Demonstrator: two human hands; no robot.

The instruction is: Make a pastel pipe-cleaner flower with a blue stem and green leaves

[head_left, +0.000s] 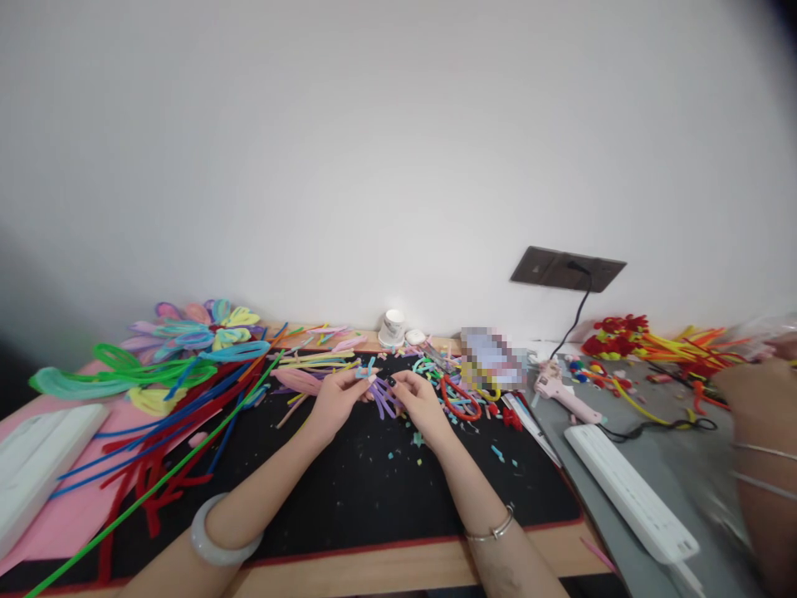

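Over the middle of a black mat my two hands are close together with their fingertips pinched. My left hand is closed on a small light blue pipe cleaner that pokes up at its fingertips. Just to the right, my right hand has its thumb and fingers pressed together; what lies in them is too small to tell. Purple pipe cleaners fan out between and below the fingers. Whether they are held or lie on the mat, I cannot tell. Pink pipe cleaners lie left of my left hand.
Bundled coloured pipe cleaners and a long green stem are at left. Cut scraps and a white paper cup stand behind my hands. A pink glue gun, white power strip and another person's arm are at right.
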